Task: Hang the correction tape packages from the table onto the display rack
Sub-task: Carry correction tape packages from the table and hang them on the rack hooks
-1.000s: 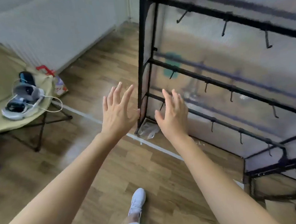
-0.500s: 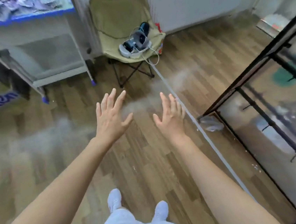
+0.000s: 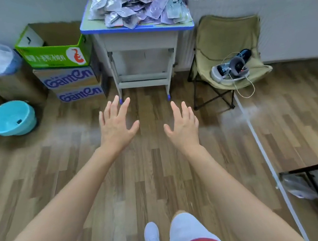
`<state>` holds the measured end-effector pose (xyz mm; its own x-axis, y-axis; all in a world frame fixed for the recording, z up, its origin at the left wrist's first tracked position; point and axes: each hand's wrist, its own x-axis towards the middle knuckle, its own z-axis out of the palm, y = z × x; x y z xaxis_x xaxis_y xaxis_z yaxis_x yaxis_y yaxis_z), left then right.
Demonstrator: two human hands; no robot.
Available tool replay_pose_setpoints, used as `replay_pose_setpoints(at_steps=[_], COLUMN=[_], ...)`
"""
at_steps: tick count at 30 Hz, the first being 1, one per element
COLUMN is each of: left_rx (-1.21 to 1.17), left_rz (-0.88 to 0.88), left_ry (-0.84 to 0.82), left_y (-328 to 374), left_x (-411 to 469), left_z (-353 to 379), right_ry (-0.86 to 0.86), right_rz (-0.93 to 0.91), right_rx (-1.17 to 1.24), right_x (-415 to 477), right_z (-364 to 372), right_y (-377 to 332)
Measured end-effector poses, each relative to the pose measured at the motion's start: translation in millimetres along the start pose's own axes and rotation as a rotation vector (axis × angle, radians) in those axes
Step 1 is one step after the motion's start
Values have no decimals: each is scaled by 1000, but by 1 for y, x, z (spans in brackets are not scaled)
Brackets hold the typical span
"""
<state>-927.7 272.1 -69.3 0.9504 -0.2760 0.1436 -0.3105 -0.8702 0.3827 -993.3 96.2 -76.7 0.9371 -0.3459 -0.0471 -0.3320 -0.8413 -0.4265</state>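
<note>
Left grip [image 3: 116, 129] and right grip [image 3: 184, 126] hover spread and empty over the floor [image 3: 150, 172]. Correction tape packages [image 3: 138, 6] lie heaped on the bench [image 3: 137, 30] at twelve o'clock; boxes [image 3: 71, 80] at ten o'clock read "GanTen".

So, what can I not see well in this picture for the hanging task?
Head view:
- Packages: pile cut off by the top edge, overlapping, blurred; count and print unreadable.
- Display rack: only a corner shows at the right edge; hooks out of frame.
- Table: far side hidden under the pile.

Package pile [image 3: 136, 7] cut by top edge — rack [image 3: 316, 166] mostly off-frame.
</note>
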Motion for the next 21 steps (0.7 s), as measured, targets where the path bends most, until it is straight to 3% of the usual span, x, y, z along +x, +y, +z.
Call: replay_pose_setpoints(at_steps=[7,21], left_rx=[-29,-15], left_rz=[-18,-41], left_ry=[47,95], left_y=[-38,-62], left_x=[103,396], left_z=[-6,2], right_ry=[25,58], right_rz=[-63,-136], right_rx=[-7,0], right_x=[114,415], right_z=[10,-22], right_y=[-48,-104])
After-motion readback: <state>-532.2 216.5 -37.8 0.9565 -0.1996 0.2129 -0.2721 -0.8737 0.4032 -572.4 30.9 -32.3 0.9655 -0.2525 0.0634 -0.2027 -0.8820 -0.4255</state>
